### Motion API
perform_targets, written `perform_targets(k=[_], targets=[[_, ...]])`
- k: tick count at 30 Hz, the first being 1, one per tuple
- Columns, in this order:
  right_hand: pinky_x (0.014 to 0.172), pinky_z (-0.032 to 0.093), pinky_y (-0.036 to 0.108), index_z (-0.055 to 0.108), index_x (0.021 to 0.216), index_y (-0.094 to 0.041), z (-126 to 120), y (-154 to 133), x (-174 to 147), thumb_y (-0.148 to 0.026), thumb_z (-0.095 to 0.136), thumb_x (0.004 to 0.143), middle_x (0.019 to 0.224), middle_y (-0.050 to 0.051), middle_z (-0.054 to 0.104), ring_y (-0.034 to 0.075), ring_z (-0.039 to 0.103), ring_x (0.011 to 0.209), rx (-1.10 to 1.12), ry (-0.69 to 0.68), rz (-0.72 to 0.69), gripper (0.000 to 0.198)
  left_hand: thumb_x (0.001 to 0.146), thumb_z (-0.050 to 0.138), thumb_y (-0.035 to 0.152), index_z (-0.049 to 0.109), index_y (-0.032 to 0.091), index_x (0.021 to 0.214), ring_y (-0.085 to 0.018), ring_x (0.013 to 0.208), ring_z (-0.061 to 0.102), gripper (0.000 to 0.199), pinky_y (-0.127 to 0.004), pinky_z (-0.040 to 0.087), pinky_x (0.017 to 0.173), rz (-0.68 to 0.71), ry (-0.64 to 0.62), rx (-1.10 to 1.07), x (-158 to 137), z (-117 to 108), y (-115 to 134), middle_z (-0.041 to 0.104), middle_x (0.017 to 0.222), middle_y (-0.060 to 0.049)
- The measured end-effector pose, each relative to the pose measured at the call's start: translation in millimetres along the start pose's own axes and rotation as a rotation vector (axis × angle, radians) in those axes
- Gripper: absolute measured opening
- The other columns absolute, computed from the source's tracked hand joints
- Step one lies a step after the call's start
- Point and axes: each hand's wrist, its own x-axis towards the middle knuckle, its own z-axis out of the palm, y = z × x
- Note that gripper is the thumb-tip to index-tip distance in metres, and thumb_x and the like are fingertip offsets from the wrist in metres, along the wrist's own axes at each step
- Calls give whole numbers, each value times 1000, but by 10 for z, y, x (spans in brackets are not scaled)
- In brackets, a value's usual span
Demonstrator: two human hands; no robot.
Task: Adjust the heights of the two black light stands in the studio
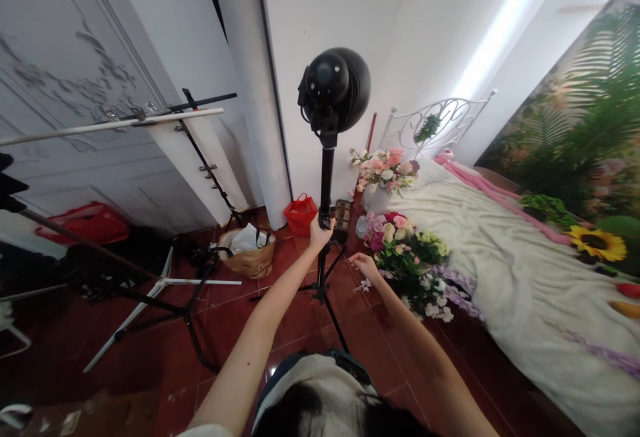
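A black studio light (pixel 336 87) with a round head tops a black light stand (pixel 327 174) in the middle of the head view. My left hand (pixel 321 232) is wrapped around the stand's pole at a dark joint below the light. The stand's legs spread over the floor beneath. To the right of the pole, my right hand (pixel 364 265) hovers apart from it, fingers loosely bent with nothing visible in them. Just beyond that hand is a bunch of artificial flowers (pixel 400 234) in pink, yellow and purple.
A bed (pixel 505 244) with cream cloth fills the right side, near a white vase (pixel 376 197) of flowers. At left stand several tripods (pixel 187 307), a wicker basket (pixel 253 262) and a red bag (pixel 301 216). A white roll (pixel 260 104) leans at the wall.
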Motion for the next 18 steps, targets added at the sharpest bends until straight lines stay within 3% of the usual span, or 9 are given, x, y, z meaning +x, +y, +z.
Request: perform_targets(k=[9,14,18], targets=[[55,40,22,56,68,-19,46,-43,-96,-33,52,66,70,1,60,11,52,60,-47,-32,-2,15,69,62,37,57,18,77,-15,71,59,21,-29,46,74,-96,-36,28,-161,12,-341,63,77,-4],[61,47,24,53,98,-23,167,-219,-28,-35,51,74,89,3,61,14,56,76,-79,45,-142,27,73,59,38,57,18,79,-18,79,60,21,-31,46,76,-166,-118,61,-283,-21,-620,64,82,-6],[74,49,27,49,114,-25,285,-406,71,-35,45,82,107,6,59,16,56,94,-106,20,-245,34,77,56,40,55,19,89,-20,82,60,25,-33,46,78,-190,-136,49,-381,-6,-851,65,87,-8]])
